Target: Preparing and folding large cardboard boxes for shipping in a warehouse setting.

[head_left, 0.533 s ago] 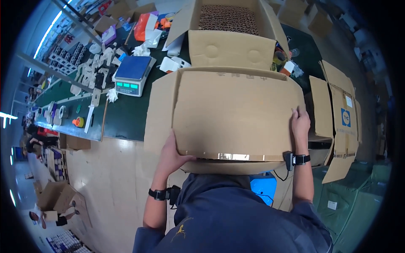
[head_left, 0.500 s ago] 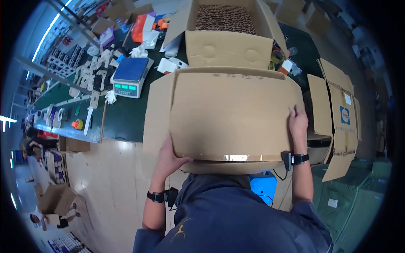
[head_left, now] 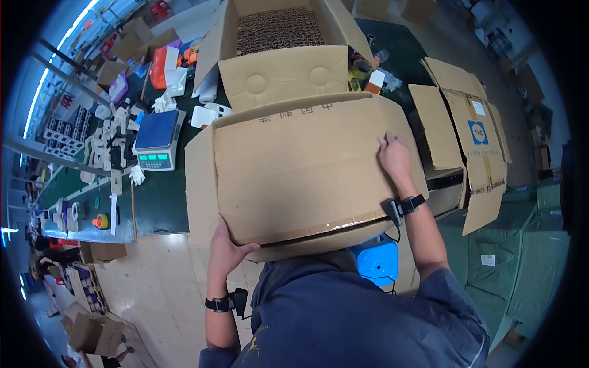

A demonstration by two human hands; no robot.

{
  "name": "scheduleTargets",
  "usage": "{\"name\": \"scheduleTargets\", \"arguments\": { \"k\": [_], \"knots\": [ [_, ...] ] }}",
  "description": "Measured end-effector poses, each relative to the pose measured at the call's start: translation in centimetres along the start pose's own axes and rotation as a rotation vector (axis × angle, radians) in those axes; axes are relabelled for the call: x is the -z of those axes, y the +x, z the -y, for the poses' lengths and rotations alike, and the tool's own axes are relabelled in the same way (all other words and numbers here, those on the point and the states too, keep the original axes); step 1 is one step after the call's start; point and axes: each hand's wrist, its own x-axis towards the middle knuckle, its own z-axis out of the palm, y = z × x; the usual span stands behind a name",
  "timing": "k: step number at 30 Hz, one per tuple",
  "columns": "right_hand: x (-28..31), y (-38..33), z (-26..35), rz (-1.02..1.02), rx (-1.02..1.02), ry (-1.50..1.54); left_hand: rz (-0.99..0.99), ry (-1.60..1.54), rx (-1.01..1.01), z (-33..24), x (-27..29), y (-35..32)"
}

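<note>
A large brown cardboard box (head_left: 307,172) is right in front of me, its near top flap lying across the opening. At its near left corner my left hand (head_left: 228,251) grips the edge, thumb along the front rim and fingers against the side. My right hand (head_left: 396,156) is over the right part of the flap with its fingers curled in; whatever they hold, if anything, is hidden. Behind it stands an open cardboard box (head_left: 283,76) with rows of small dark brown pieces inside.
A blue-topped scale (head_left: 158,136) stands on the green table (head_left: 165,211) at left, near white brackets. Right of the boxes leans a partly folded carton (head_left: 475,132). Green wrapped stacks (head_left: 497,270) stand at lower right. A blue stool (head_left: 377,264) is beneath the near box.
My view has turned, and the scene shifts left and tilts. My right hand has moved inward from the box's right edge onto the flap. My left hand keeps its corner grip.
</note>
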Motion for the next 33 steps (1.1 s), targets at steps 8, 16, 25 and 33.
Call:
{"name": "scheduleTargets", "arguments": {
  "k": [8, 16, 25, 33],
  "knots": [
    [-1.8, -0.1, 1.1, 0.047, 0.033, 0.018, -0.094, -0.016, 0.013, 0.2, 1.4, -0.6],
    [-1.2, -1.2, 1.6, 0.003, -0.032, 0.037, -0.104, 0.075, -0.078, 0.8, 1.3, 0.3],
    [-1.3, -0.1, 2.0, -0.098, 0.043, -0.085, -0.004, 0.122, 0.0, 0.1, 1.4, 1.4],
    [-1.7, 0.3, 1.1, -0.065, 0.148, -0.16, 0.081, 0.242, 0.099, -1.5, 2.0, 2.4]
  ]
}}
